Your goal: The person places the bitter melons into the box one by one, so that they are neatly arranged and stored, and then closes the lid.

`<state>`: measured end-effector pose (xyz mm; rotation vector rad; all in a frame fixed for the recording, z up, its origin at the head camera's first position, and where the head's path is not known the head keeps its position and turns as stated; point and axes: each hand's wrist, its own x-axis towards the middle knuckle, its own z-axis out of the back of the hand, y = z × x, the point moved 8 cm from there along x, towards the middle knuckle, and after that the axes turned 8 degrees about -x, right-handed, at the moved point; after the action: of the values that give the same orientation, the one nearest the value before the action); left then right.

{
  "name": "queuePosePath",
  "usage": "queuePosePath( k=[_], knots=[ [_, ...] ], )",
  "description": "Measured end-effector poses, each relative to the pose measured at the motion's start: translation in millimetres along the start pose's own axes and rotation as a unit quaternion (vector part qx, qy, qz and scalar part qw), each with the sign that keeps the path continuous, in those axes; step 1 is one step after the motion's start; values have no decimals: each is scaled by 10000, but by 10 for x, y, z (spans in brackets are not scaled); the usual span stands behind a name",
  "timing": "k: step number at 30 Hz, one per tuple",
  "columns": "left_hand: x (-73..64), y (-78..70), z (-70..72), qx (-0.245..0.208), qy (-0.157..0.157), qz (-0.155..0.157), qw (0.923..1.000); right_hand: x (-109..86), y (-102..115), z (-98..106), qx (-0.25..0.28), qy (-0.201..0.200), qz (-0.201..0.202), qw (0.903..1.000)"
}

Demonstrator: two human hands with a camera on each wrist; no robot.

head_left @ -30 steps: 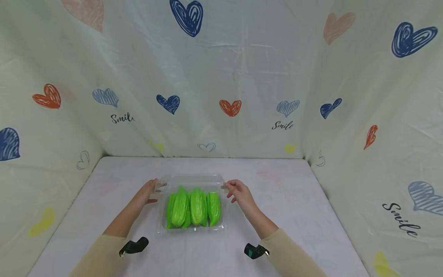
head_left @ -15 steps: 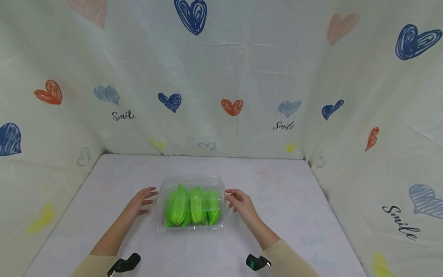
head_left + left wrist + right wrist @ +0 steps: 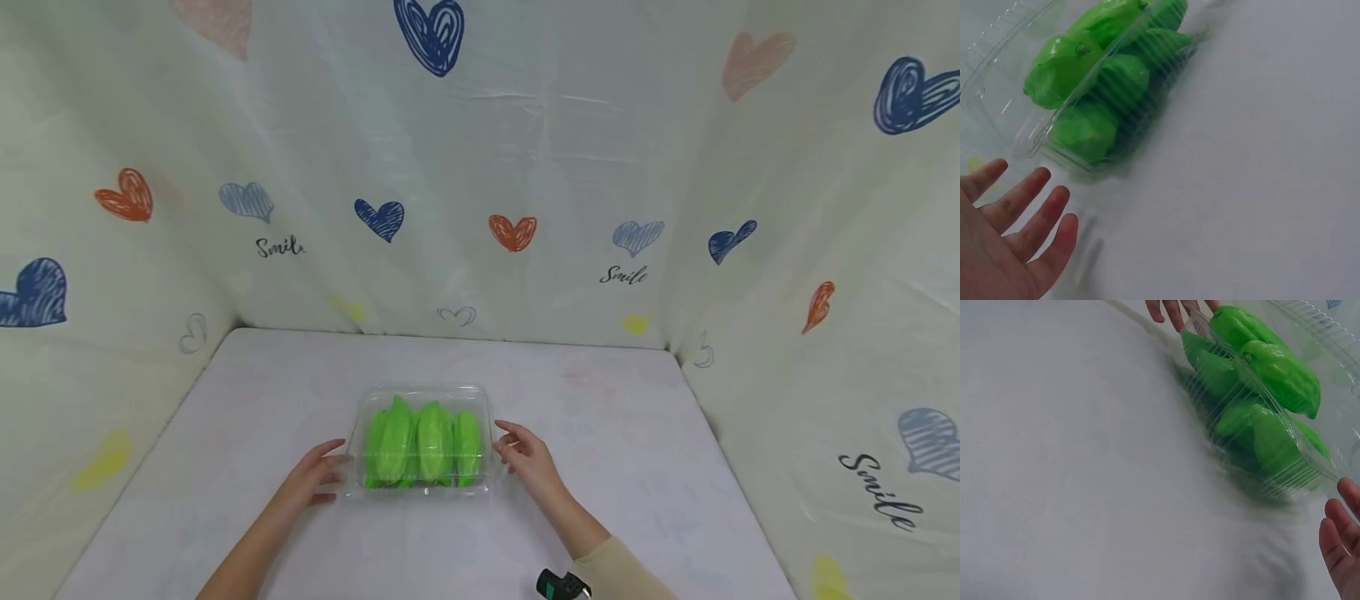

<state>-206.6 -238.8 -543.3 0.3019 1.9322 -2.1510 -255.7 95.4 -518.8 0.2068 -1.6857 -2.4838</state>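
A clear plastic clamshell box [image 3: 422, 490] on the table holds several ribbed green fruits [image 3: 435, 442], lying lengthwise side by side. Its clear lid [image 3: 997, 69] appears to cover them in the head view; whether it is fully closed I cannot tell. By the box's left side is my left hand [image 3: 318, 475], fingers spread and extended; the left wrist view shows these fingers apart from the box wall. At the right side, my right hand [image 3: 525, 454] has loosely bent fingers. One of its fingertips [image 3: 1347, 487] is close to the box edge; contact is unclear.
The white tabletop [image 3: 600, 500] extends around the box. Behind and beside it hangs a pale cloth [image 3: 562, 150] printed with hearts and "Smile" lettering. A black device [image 3: 561, 585] sits at the right sleeve.
The lid has come down over the fruits from a more raised position. My left hand has shifted away from the lid's far corner toward the near left side; my right hand moved slightly nearer.
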Motion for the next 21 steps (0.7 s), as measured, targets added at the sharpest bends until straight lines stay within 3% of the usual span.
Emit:
queuePosePath(
  k=[4, 10, 21],
  knots=[
    [-78, 83, -47, -132, -7, -2, 9999, 28, -208, -24, -32, -92, -23, 10000],
    [-131, 223, -73, -69, -174, 180, 9997, 2, -302, -55, -36, -113, -25, 9999],
    [-166, 249, -105, -52, -206, 170, 9996, -198, 27, -54, 1, 203, -74, 9998]
  ],
)
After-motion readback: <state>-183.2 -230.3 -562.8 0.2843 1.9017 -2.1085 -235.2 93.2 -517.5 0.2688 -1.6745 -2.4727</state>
